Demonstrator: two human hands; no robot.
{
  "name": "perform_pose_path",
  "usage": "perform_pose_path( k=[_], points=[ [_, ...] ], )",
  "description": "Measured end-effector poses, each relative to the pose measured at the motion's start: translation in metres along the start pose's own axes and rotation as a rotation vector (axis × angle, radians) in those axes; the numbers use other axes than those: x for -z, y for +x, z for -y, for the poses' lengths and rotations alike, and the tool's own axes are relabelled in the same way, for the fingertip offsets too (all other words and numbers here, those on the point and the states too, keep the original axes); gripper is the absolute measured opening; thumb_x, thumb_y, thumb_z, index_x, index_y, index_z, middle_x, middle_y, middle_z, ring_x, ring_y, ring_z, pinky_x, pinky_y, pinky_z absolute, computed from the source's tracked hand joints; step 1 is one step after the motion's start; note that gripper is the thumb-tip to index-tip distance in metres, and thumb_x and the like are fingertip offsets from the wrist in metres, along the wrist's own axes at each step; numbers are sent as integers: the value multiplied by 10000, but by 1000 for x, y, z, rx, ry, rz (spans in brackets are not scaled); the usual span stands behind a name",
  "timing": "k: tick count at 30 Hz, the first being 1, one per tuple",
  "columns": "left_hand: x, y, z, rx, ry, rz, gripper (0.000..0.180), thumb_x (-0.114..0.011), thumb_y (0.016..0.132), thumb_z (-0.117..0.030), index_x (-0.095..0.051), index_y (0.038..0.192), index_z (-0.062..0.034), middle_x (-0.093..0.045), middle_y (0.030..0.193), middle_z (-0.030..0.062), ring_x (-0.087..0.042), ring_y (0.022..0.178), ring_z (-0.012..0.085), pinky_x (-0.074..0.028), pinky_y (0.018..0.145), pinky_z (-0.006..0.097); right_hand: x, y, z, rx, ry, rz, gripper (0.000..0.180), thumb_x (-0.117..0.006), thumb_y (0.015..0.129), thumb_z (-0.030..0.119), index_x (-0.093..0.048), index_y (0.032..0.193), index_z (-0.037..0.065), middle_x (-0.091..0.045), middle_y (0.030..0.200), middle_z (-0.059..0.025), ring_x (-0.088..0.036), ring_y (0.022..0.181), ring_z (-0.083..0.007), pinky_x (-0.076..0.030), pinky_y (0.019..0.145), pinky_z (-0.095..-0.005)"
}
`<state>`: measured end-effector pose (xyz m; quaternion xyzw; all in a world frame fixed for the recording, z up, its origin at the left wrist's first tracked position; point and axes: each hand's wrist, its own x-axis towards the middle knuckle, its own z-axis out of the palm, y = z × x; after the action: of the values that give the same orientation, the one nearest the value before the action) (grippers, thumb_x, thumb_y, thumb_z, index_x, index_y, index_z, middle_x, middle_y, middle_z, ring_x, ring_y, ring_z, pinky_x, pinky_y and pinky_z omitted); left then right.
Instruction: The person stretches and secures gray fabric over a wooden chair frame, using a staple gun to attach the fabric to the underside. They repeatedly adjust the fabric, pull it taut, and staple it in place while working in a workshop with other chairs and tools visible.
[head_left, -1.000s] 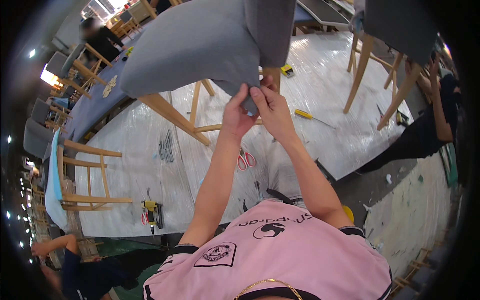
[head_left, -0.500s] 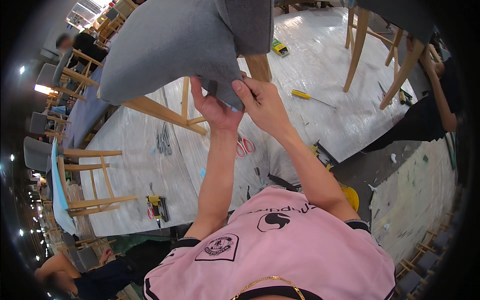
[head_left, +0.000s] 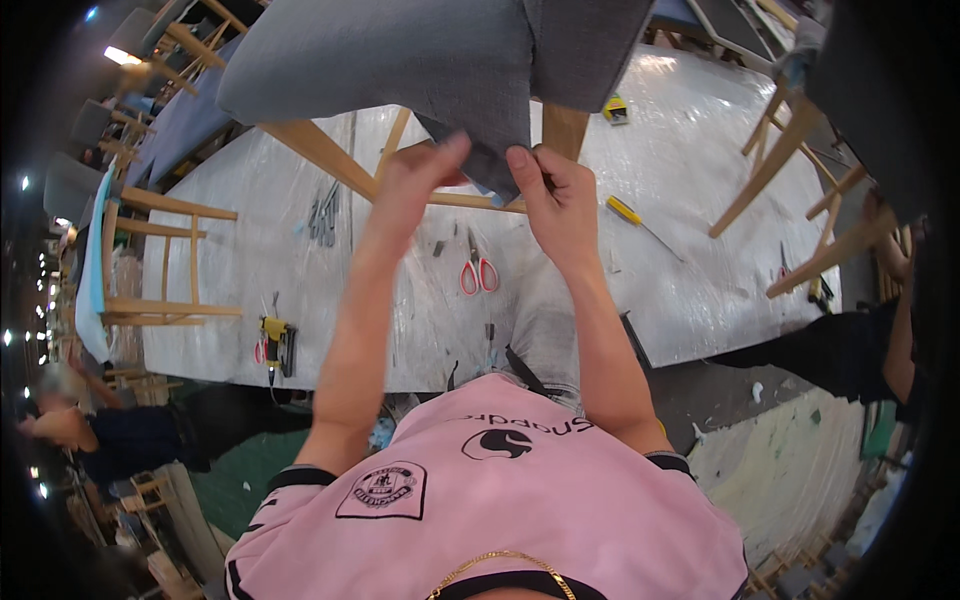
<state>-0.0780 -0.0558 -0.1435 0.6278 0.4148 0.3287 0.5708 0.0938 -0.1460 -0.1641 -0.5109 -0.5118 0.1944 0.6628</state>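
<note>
A chair upholstered in grey fabric [head_left: 400,60] with pale wooden legs [head_left: 320,150] lies tipped over a white-covered work surface [head_left: 700,280]. Both my hands pinch a loose flap of the grey fabric [head_left: 485,160] at the chair's lower edge. My left hand [head_left: 415,185] grips the flap from the left with fingers closed. My right hand [head_left: 555,195] holds the same flap from the right, thumb and fingers pinched on it. My forearms rise from my pink shirt at the bottom.
On the white sheet lie red-handled scissors [head_left: 478,275], a yellow-handled screwdriver [head_left: 635,218], a yellow power tool [head_left: 272,335] and several metal pieces [head_left: 322,212]. Other wooden chair frames stand at left [head_left: 150,260] and right [head_left: 800,170]. Another person sits at right [head_left: 850,350], and one at lower left [head_left: 100,430].
My hands and the fabric flap have shifted slightly right and lower in view as my head moved. Both hands keep their grip on the grey fabric.
</note>
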Motion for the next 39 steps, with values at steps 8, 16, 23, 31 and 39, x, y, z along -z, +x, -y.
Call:
perform_pose_path(
  k=[8,16,23,31,39],
  points=[
    [-5,45,-138,-1300,1122,-62,636,-777,883,-369,-598,1369,1,-666,1288,180,-634,1207,329,-469,1046,412,11,11,-18,81,-17,116,458,-701,1006,286,-557,684,-6,-445,545,-92,-387,495,-192,-304,484,-361],
    [-20,81,-156,-1038,1340,268,1268,-920,538,-698,-441,1456,35,-580,1368,246,-567,1280,423,-426,1092,490,26,33,-42,452,-171,177,381,-746,943,232,-573,643,73,-534,569,-72,-523,482,-285,-390,482,-402],
    [-26,74,-152,-1068,1370,212,1247,-889,551,-736,-461,1435,32,-571,1375,238,-552,1297,417,-437,1079,482,29,41,-52,648,-163,230,407,-785,892,193,-497,626,83,-510,558,-59,-513,470,-277,-387,471,-404],
    [-44,59,-148,-1064,1300,-17,1122,-840,663,-701,-473,1423,39,-573,1335,248,-559,1259,417,-460,1052,470,-1,21,-40,181,140,-43,440,-799,910,375,-614,747,11,-587,623,-47,-516,500,-145,-376,477,-321],
    [-44,63,-150,-1050,1325,19,1135,-846,655,-689,-470,1432,47,-582,1328,253,-565,1240,422,-449,1056,483,14,30,-39,317,-79,59,465,-774,940,263,-525,629,22,-474,561,-110,-445,468,-245,-339,483,-387]
  ],
)
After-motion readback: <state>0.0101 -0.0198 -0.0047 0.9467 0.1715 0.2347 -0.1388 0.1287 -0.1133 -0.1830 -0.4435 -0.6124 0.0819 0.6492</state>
